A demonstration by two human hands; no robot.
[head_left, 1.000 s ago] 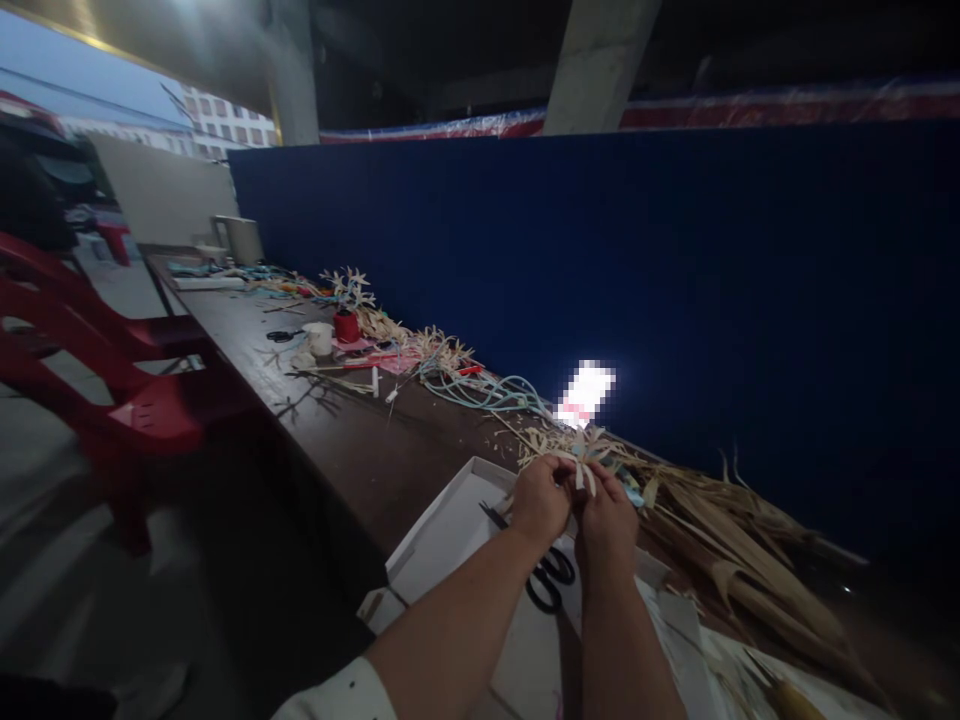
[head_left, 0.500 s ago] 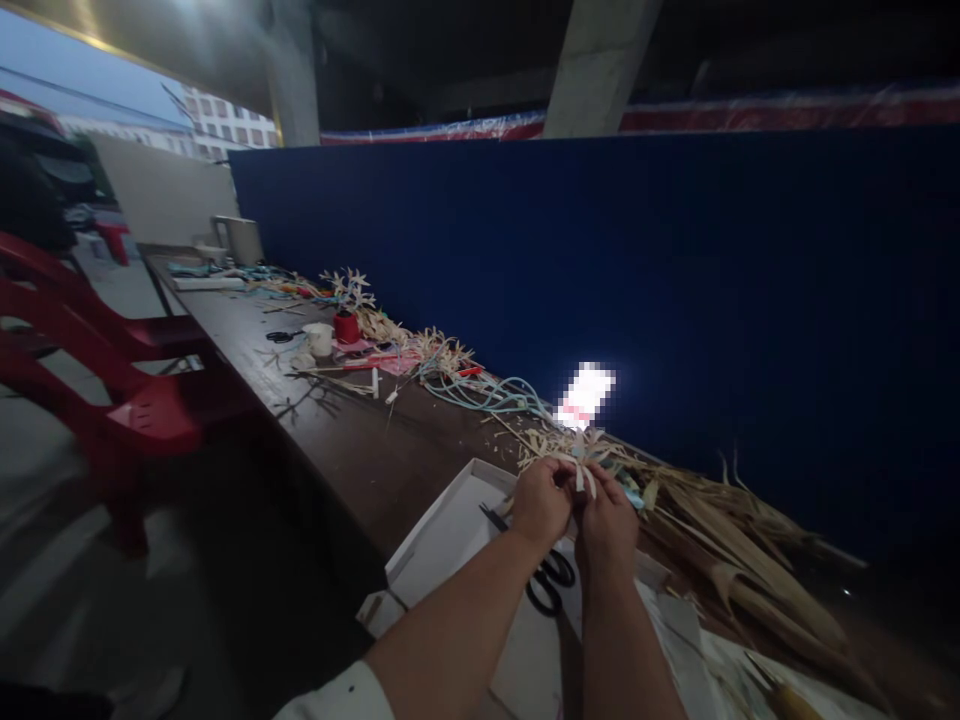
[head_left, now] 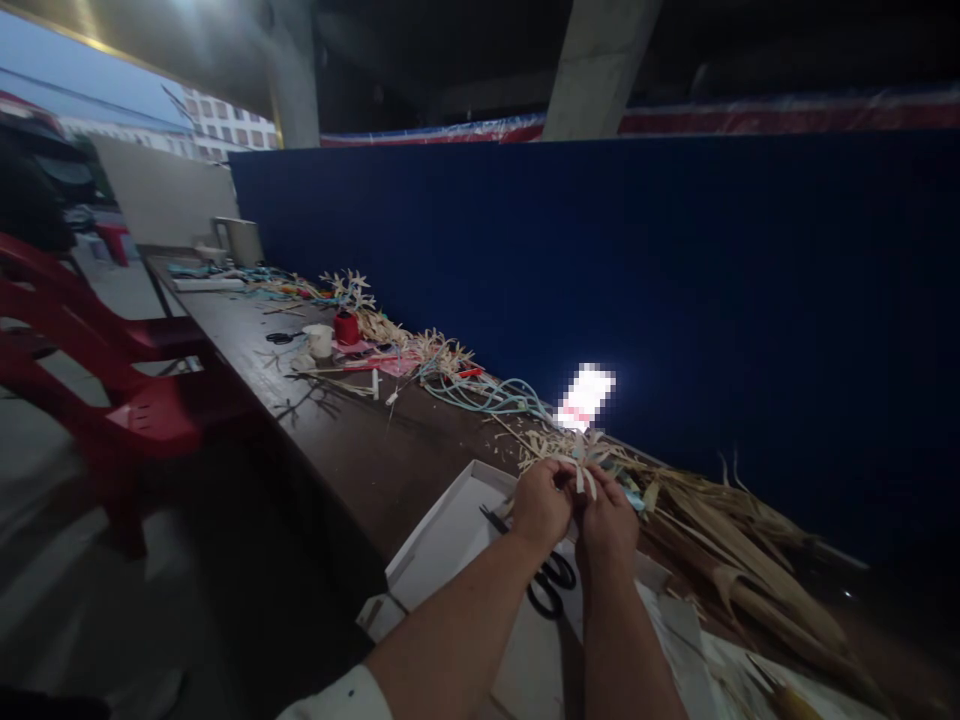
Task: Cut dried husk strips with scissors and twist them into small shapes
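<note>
Between my two hands is a small flower of pale, dried-leaf strips (head_left: 582, 470), its petals spreading upward and downward. My left hand (head_left: 541, 503) is closed, pinching the flower from the left. Closed on its right side is my right hand (head_left: 609, 515), with the fingertips at the flower's middle. Below my wrists, black-handled scissors (head_left: 551, 585) lie in a shallow white box lid (head_left: 450, 525), partly covered by my left forearm. Pale leaf scraps (head_left: 536, 447) are scattered just beyond my hands.
Dried brown husks (head_left: 750, 540) pile up at the right. Along the table (head_left: 352, 460) lie blue-green cords (head_left: 487, 395), finished-looking pale flowers (head_left: 349, 288), a red thread spool (head_left: 346, 328), a white cup (head_left: 318, 340) and other scissors (head_left: 283, 338). A glowing pixelated screen (head_left: 586, 395) stands against the dark blue partition (head_left: 675, 250). Red chairs (head_left: 150, 420) stand left.
Almost nothing differs. Both hands keep the same pinch on the flower, with only a very slight shift of the petals and fingers.
</note>
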